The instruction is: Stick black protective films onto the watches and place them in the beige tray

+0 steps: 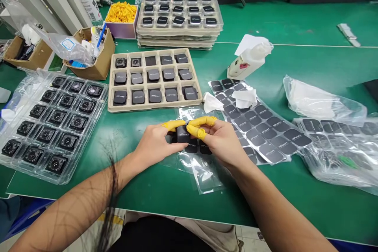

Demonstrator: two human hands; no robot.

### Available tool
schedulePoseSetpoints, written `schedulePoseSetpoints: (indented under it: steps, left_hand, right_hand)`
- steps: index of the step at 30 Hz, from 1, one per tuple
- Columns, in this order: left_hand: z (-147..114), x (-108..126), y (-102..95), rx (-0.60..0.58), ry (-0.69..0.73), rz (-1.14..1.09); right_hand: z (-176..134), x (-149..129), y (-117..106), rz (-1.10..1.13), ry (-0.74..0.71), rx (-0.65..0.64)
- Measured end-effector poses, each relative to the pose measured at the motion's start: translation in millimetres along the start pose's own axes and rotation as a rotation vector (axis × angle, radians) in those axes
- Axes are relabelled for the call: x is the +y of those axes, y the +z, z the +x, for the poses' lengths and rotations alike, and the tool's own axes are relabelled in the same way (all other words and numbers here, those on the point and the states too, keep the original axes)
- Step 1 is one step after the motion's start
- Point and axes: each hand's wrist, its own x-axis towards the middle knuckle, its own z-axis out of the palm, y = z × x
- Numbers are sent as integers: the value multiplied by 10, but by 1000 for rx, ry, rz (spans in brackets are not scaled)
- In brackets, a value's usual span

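My left hand (152,143) grips a small black square watch body (183,135) by its sides, its face with white lettering turned up. My right hand (223,139) pinches the upper right edge of the same watch body between thumb and forefinger. Yellow finger cots cover fingertips of both hands. Beneath the hands, black square labels (191,147) lie on clear plastic film (206,179). Just beyond stands a beige tray (110,106) of black watch bodies, most label side up, two showing their sensor backs. One compartment in its back row looks bare.
At left, a clear tray (63,177) holds watch bodies. Label sheets (264,132) spread at right near a white bottle (248,65) and plastic bags (325,102). Stacked trays (177,31), a box of finger cots (121,12) and a cardboard box (102,61) stand behind.
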Motion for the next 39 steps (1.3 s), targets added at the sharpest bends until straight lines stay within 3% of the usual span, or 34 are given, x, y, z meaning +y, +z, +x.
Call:
schedulePoseSetpoints:
  steps: [17,21,25,30,35,39]
  left_hand:
    - [6,24,4,15,-2,-10]
    - [12,15,17,56,-16,-26]
    - [14,19,18,61,-6,-25]
    - [9,52,-6,49,21,71]
    - [22,67,-23,-10,60,20]
    - [43,59,-27,-20,25,5]
  right_hand:
    - [-38,-22,-74,-135,-61,4]
    - [-75,-94,-125,-185,29,-11]
    - [-110,-67,-2,-142,103,-94]
    - [-90,43,170,-56,95,-97]
    - [-48,81,160,-94,-4,13]
    - [-23,72,114,-112,11,-103]
